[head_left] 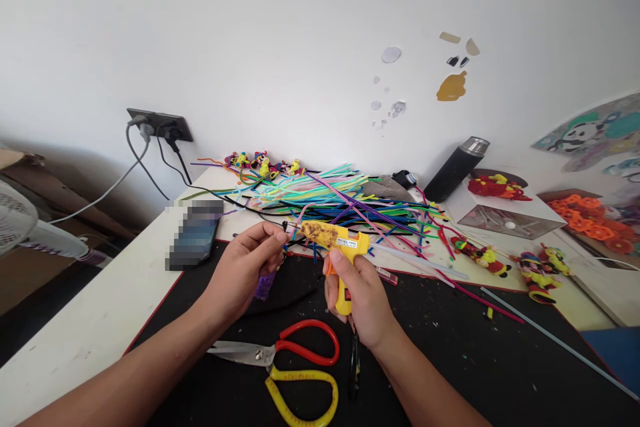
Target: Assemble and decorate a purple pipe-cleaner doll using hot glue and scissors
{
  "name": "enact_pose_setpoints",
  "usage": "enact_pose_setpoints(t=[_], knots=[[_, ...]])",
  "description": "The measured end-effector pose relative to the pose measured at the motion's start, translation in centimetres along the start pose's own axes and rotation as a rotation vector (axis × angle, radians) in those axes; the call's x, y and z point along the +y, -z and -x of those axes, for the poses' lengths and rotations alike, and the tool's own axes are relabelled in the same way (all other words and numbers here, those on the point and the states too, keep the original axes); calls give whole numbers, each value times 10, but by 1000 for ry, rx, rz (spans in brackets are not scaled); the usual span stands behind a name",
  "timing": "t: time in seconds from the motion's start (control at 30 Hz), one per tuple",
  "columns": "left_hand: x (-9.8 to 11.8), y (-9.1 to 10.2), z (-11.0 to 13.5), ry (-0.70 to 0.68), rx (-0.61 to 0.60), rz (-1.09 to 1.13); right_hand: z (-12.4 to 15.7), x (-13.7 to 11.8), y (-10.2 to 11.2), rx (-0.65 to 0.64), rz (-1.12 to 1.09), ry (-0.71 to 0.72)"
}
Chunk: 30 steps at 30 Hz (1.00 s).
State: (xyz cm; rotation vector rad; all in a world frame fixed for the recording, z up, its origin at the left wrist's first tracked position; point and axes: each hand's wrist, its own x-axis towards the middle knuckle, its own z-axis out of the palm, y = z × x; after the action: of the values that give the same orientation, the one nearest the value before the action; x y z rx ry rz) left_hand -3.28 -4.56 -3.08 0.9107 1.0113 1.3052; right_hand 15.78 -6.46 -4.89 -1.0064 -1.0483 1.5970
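Note:
My right hand (361, 290) is wrapped round the grip of a yellow hot glue gun (327, 235), whose nozzle points left and whose barrel has brown stains. A translucent glue stick (417, 260) sticks out of its back end. Close to the nozzle, my left hand (255, 257) pinches a small black piece (286, 223) between thumb and fingertips; its exact kind is too small to make out. Scissors (270, 355) with one red and one yellow handle lie below my hands on the black mat (200, 373). Something purple (265, 285) shows under my left hand.
Many coloured pipe cleaners (320, 190) are heaped along the wall. A phone (197, 233) lies at left, near a wall socket (160, 125) with cables. At right are a black flask (456, 167), a white box (515, 217), several small figures (537, 273) and another glue stick (555, 340).

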Motion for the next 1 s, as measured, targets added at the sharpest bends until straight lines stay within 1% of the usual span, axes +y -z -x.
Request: enact_pose_setpoints(t=[0.23, 1.0], knots=[[2, -2, 0, 1, 3, 6, 0, -1, -1, 4, 1, -3], [-2, 1, -1, 7, -5, 10, 2, -1, -1, 11, 6, -20]])
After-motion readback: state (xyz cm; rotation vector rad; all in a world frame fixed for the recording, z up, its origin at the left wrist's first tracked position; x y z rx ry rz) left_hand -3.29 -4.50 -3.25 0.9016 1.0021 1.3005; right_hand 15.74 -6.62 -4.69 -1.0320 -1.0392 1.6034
